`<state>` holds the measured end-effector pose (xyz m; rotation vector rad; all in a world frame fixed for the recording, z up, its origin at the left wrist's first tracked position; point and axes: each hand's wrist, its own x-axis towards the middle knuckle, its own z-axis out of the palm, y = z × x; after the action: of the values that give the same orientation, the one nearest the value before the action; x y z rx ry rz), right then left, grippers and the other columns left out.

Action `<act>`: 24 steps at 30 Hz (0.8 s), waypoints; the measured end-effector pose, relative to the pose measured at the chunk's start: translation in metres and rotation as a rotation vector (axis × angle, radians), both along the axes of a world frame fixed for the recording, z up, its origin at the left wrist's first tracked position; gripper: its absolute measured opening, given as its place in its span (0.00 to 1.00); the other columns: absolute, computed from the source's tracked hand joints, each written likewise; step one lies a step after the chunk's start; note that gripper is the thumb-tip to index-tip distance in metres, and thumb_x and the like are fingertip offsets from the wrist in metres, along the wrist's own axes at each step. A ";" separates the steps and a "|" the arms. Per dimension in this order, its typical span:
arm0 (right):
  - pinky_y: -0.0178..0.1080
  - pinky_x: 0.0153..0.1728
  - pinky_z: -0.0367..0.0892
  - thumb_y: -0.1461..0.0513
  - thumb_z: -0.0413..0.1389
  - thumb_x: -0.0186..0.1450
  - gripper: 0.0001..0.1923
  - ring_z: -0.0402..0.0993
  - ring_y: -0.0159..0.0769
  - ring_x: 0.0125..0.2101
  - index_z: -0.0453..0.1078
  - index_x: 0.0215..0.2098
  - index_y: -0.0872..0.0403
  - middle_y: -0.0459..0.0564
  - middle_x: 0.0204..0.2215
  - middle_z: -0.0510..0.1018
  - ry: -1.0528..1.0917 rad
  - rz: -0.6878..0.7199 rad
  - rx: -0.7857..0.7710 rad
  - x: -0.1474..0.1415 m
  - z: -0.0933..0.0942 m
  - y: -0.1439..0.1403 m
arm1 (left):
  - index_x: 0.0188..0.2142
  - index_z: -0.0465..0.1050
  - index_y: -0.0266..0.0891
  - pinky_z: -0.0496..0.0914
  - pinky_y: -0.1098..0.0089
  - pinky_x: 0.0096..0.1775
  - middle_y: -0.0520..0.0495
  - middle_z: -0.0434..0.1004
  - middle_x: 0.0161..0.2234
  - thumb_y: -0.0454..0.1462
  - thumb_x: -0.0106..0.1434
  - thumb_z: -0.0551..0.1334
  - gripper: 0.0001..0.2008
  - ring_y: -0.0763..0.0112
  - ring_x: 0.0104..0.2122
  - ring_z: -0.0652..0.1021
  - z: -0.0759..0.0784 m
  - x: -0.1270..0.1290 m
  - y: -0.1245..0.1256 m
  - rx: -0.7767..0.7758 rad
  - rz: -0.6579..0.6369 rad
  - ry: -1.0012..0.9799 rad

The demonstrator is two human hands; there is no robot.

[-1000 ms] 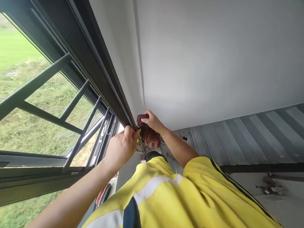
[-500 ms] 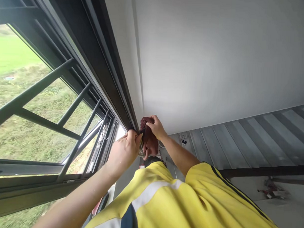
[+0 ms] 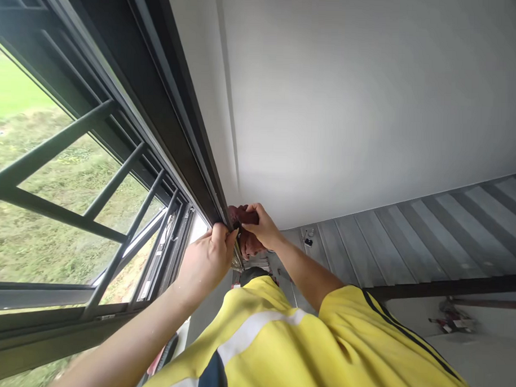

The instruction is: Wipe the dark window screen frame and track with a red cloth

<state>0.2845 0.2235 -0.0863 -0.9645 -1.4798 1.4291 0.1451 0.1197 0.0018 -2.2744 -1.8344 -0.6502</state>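
Note:
A dark window frame [image 3: 179, 95] runs from the upper left down to my hands. My left hand [image 3: 207, 256] is closed at the frame's lower end, its thumb and bent forefinger pressed on the edge. Just beside it, my right hand [image 3: 261, 227] grips a bunched maroon cloth [image 3: 250, 244] against the inner side of the frame. A small dark piece shows between the two hands, too hidden to name. The fingertips of both hands are partly covered.
Grey window bars [image 3: 111, 154] cross the opening on the left, with grass outside. A pale wall panel [image 3: 349, 106] fills the upper right. Grey ribbed sheeting [image 3: 387, 237] lies below it. A black-bristled brush [image 3: 168, 351] shows near my left forearm.
My right hand has moved left and slightly down with the cloth, closer to the frame and my left hand. The cloth is more bunched. My left hand keeps its hold; the view has shifted slightly.

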 end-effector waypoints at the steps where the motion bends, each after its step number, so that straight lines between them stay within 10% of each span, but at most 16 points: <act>1: 0.40 0.45 0.64 0.59 0.60 0.53 0.18 0.69 0.36 0.40 0.60 0.40 0.50 0.43 0.37 0.71 0.008 -0.020 -0.007 0.000 -0.002 0.000 | 0.30 0.46 0.44 0.49 0.68 0.18 0.51 0.61 0.17 0.40 0.70 0.47 0.12 0.60 0.17 0.71 -0.001 0.000 0.000 0.004 0.001 -0.002; 24: 0.39 0.36 0.67 0.59 0.61 0.50 0.19 0.70 0.36 0.33 0.61 0.38 0.51 0.43 0.31 0.71 -0.020 -0.066 -0.239 -0.002 0.005 0.029 | 0.31 0.47 0.44 0.49 0.70 0.18 0.54 0.57 0.16 0.40 0.70 0.50 0.12 0.62 0.14 0.67 -0.005 -0.007 -0.001 0.086 -0.054 0.015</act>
<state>0.2823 0.2524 -0.0811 -1.1651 -1.2987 1.5762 0.1376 0.1184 -0.0033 -2.2738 -1.7094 -0.7049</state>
